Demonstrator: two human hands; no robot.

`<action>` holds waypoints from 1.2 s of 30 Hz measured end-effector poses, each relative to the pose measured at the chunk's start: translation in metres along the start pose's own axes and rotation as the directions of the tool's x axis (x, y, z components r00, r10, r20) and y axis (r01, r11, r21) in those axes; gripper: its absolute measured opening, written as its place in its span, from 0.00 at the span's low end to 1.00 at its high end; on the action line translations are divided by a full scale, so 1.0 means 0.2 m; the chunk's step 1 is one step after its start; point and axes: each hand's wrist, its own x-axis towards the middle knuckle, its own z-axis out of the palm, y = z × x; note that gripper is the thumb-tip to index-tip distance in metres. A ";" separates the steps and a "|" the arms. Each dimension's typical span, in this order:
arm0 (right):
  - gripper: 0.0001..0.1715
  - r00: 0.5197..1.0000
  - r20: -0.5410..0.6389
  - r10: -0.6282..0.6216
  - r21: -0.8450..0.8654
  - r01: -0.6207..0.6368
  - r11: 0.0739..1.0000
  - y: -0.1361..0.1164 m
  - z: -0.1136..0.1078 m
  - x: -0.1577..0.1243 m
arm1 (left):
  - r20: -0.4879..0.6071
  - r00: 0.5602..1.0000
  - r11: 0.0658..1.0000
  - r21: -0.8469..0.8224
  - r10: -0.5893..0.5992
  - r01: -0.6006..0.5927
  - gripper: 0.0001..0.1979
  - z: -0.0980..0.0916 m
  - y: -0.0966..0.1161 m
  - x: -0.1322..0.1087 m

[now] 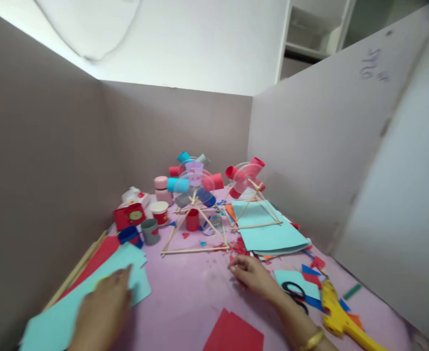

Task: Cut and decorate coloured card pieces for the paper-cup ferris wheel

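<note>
Observed from where I stand: the left hand (103, 307) is over light-blue sheets (59, 312) on the table's left side, fingertips pointing forward. It is blurred, and I cannot tell whether it grips a sheet or merely rests there. The right hand (251, 274) is low over the pink tabletop (178, 287), fingers loosely curled; whether they pinch anything small cannot be determined. A gold bangle (312, 340) circles that wrist.

Nearer the table's front edge lie red paper pieces (234, 334), between the two forearms. Beside the right forearm are black-handled scissors (293, 290) and, farther right, a yellow glue gun (333, 312).

Beyond the hands stands a front stick frame (196, 250) with a clear wheel bearing coloured paper tubes. Right of it, another stick frame (256, 225) stands partly on a large light-blue sheet (269, 236), its wheel fitted with red tubes.

Left of the front frame: a grey tube (150, 231), a blue tube (130, 236), a red-and-white cup (159, 213) and a pink bottle (162, 192). Grey partitions (178, 117) enclose the table.
</note>
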 end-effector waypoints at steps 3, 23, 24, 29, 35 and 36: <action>0.14 0.999 0.034 -0.025 -0.015 0.026 1.000 0.03 0.00 -0.01 | 0.176 0.984 0.993 0.118 0.004 -0.025 0.25 0.07 0.16 -0.10; 0.16 0.986 0.156 0.050 -0.105 -0.033 0.994 0.11 0.05 -0.04 | 0.170 0.955 0.969 0.080 -0.244 0.234 0.35 0.00 -0.23 -0.16; 0.17 0.986 0.159 0.057 -0.111 -0.040 0.993 0.11 0.05 -0.04 | 0.170 0.956 0.970 0.078 -0.239 0.229 0.35 0.00 -0.24 -0.17; 0.19 0.984 0.150 0.101 -0.143 -0.079 0.987 0.12 0.06 -0.04 | 0.127 0.965 0.972 0.064 -0.231 0.225 0.34 -0.01 -0.26 -0.17; 0.21 0.982 0.160 0.099 -0.174 -0.071 0.982 0.14 0.06 -0.04 | 0.156 0.948 0.961 0.036 -0.276 0.274 0.37 -0.01 -0.31 -0.07; 0.21 0.981 0.163 0.101 -0.171 -0.073 0.983 0.14 0.06 -0.04 | 0.166 0.947 0.961 0.033 -0.276 0.275 0.37 -0.01 -0.32 -0.06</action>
